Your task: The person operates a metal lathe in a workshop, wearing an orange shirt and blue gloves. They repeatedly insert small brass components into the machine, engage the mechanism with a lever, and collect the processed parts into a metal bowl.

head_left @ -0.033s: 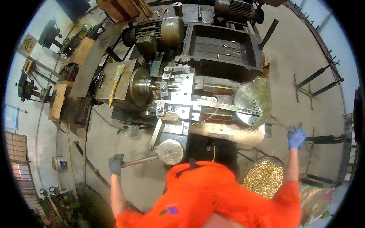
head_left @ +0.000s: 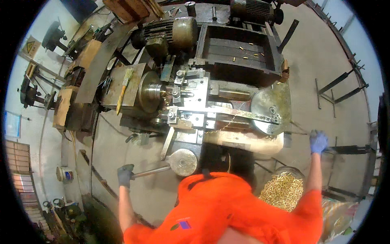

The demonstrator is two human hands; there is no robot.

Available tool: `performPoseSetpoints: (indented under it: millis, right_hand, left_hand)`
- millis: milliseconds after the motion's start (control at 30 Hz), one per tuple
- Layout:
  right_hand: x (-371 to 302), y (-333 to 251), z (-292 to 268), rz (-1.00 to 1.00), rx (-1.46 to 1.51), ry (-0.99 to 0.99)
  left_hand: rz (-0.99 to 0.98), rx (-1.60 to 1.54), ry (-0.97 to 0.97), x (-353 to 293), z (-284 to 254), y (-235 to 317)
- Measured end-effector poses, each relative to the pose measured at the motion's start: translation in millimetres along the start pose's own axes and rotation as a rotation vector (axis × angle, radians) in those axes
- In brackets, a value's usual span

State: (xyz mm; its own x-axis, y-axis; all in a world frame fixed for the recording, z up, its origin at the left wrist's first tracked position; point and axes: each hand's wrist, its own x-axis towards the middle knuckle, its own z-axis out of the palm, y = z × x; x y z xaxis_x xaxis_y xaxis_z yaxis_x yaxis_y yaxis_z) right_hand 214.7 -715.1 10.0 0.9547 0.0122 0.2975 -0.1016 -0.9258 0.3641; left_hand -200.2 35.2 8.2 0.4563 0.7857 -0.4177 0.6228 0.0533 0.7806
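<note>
On the left, my left hand (head_left: 125, 175), in a dark grey glove, is wrapped around a metal lever (head_left: 151, 171). That lever runs into a round metal hub (head_left: 183, 162) at the front of a lathe-like machine. Out to the right, my right hand (head_left: 318, 142), in a blue glove, is closed at the outer end of a thin rod (head_left: 296, 133) that comes from under the round plate (head_left: 269, 112); the grip itself is partly hidden. Between them lies the bright metal slide (head_left: 197, 99) with its clamped tool blocks, facing the round spindle head (head_left: 151, 92).
A basin of small brass-coloured pieces (head_left: 282, 191) stands below my right arm. Several similar pieces lie in the dark metal tray (head_left: 235, 67). A brush (head_left: 124, 91) rests on the spindle housing. Motors (head_left: 166, 34) sit behind, and metal stands (head_left: 335, 83) are at the right.
My right hand has moved slightly up and right, and the thin rod has swung from sloping to nearly level. The left hand stays on the lever.
</note>
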Motion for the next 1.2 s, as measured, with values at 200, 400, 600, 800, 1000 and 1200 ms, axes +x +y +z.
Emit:
performPoseSetpoints:
  millis: [200,400,600,800,1000,1200]
  right_hand:
    - [122,-32,27,0.097,0.004,-0.079]
    - [158,-36,30,-0.024,-0.072,-0.166]
    - [153,15,64,0.049,-0.093,-0.227]
    - [112,54,86,0.012,0.03,-0.222]
    - [76,63,84,0.063,0.034,-0.102]
    - [65,77,98,0.079,-0.029,-0.088]
  left_hand:
    - [-0.081,0.051,0.021,-17,13,-2]
    - [-0.17,0.11,0.078,-63,7,-11]
    - [-0.33,0.068,0.115,-123,24,-37]
    - [-0.436,0.034,0.154,-148,42,-21]
    - [-0.444,0.007,0.215,-162,45,-30]
    - [-0.362,0.068,0.144,-171,54,-17]
